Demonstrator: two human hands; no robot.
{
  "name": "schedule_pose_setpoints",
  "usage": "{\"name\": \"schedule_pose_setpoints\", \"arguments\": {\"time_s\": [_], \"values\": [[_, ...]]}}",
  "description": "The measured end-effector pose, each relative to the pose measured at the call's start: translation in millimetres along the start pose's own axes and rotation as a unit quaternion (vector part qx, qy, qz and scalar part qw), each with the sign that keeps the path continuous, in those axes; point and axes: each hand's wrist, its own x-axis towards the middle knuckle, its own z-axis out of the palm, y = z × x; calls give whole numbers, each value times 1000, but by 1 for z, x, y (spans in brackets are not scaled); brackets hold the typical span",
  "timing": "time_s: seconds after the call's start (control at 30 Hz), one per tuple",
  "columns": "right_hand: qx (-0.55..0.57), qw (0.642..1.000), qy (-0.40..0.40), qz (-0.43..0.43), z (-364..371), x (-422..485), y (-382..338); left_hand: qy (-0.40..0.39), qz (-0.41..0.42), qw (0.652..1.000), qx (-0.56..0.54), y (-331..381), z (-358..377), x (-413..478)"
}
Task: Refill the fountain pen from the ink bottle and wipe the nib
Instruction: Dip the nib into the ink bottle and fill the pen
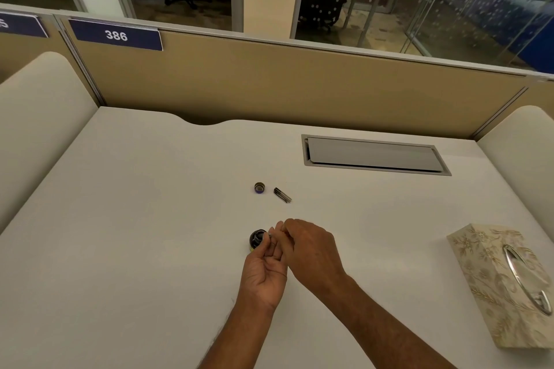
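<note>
A small dark ink bottle (256, 238) stands open on the white desk (150, 234), just left of my fingertips. Its round cap (259, 187) lies farther back, and a short dark pen part (282, 195) lies beside the cap. My left hand (265, 266) is palm up next to the bottle, fingers curled around something thin that is mostly hidden. My right hand (310, 246) reaches over from the right, and its fingertips meet those of the left hand on the same hidden piece. The pen itself is barely visible between the fingers.
A floral tissue box (503, 281) with a metal ring on its opening stands at the right edge. A grey cable hatch (371, 154) is set into the desk at the back right. Tan partition walls surround the desk.
</note>
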Motion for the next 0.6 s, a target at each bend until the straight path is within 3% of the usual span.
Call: {"name": "schedule_pose_setpoints", "arguments": {"time_s": [0.2, 0.6], "values": [[25, 998, -63, 14, 2, -2, 5, 7, 6, 1000, 6, -1, 0, 1], [69, 997, -31, 2, 5, 1, 2, 6, -4, 1000, -3, 1, 0, 5]]}}
